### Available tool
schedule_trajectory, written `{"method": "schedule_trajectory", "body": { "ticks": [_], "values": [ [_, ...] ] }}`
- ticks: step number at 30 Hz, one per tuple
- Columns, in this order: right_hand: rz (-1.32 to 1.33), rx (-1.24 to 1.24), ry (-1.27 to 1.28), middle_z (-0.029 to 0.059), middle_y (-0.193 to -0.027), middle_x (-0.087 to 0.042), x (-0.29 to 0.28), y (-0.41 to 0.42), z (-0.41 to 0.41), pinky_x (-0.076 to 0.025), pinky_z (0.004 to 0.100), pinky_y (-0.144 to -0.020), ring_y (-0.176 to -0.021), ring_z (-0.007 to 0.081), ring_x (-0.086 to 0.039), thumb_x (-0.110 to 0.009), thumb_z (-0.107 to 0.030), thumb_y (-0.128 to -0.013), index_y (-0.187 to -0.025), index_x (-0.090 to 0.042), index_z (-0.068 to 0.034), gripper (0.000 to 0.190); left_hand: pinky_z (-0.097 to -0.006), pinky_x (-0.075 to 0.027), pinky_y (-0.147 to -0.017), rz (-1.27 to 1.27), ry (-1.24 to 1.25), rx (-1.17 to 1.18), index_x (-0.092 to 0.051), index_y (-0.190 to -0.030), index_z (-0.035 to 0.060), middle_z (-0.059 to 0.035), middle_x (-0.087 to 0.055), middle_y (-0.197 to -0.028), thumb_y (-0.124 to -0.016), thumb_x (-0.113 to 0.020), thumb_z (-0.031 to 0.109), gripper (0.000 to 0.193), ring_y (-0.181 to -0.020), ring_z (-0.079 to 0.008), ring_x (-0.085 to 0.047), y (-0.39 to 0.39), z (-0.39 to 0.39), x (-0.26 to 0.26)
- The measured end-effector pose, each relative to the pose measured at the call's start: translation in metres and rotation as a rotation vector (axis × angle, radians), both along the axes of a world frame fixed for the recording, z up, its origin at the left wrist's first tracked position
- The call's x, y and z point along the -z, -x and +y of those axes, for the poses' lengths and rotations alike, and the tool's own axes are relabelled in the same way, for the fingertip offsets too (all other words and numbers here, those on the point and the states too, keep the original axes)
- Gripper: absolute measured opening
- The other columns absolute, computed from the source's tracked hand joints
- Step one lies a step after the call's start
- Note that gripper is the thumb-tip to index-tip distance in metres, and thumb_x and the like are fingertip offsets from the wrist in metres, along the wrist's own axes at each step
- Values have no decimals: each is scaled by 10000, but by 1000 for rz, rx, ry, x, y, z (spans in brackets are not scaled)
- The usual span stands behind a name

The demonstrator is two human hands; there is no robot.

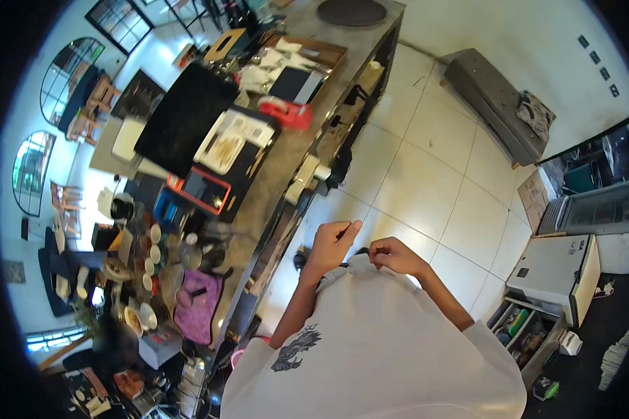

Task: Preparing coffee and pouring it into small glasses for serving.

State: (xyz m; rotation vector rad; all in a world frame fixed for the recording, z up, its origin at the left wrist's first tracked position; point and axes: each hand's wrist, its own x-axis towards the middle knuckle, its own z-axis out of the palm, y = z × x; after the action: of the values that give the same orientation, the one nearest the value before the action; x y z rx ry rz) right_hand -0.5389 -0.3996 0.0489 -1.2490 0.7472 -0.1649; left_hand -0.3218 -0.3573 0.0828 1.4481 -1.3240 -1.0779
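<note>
My left hand (333, 246) is raised in front of my body, fingers curled and thumb pointing up and right; nothing shows in it. My right hand (396, 255) is at the lower front of the white T-shirt (388, 335), its fingers bent at the hem; whether they pinch the cloth cannot be told. Left of my hands runs a long counter (272, 183). On it are a red tape dispenser (288, 112), a dark monitor (186, 118), a tablet in a red frame (205, 189) and a purple cloth (199, 306).
A grey upholstered bench (492, 102) stands against the far wall. To the right are a white chest freezer (548, 267) and an open drawer (527, 335) with packets. Open shelving (346, 112) runs under the counter. Tiled floor (419, 173) lies ahead.
</note>
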Motion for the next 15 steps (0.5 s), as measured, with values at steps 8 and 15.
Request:
{"method": "schedule_trajectory", "body": {
  "ticks": [8, 15],
  "values": [
    [-59, 610, -18, 55, -742, -644, 22, 100, -70, -482, 288, -691, -714, 142, -609, -586, -89, -994, -957, -706, -8, 149, -293, -375, -545, -24, -8, 17, -629, -833, -30, -28, -541, -611, -1006, -674, 248, 330, -579, -87, -468, 36, -125, 11],
    [-34, 600, -94, 36, -784, -667, 42, 124, -151, -486, 262, -677, -713, 111, -605, -547, -59, -1008, -947, -682, -14, 155, -275, -488, -744, 20, -66, 42, -677, -1115, 22, -31, -666, -873, -977, -709, 217, 241, -805, -111, -612, 27, -284, 25]
  ]
}}
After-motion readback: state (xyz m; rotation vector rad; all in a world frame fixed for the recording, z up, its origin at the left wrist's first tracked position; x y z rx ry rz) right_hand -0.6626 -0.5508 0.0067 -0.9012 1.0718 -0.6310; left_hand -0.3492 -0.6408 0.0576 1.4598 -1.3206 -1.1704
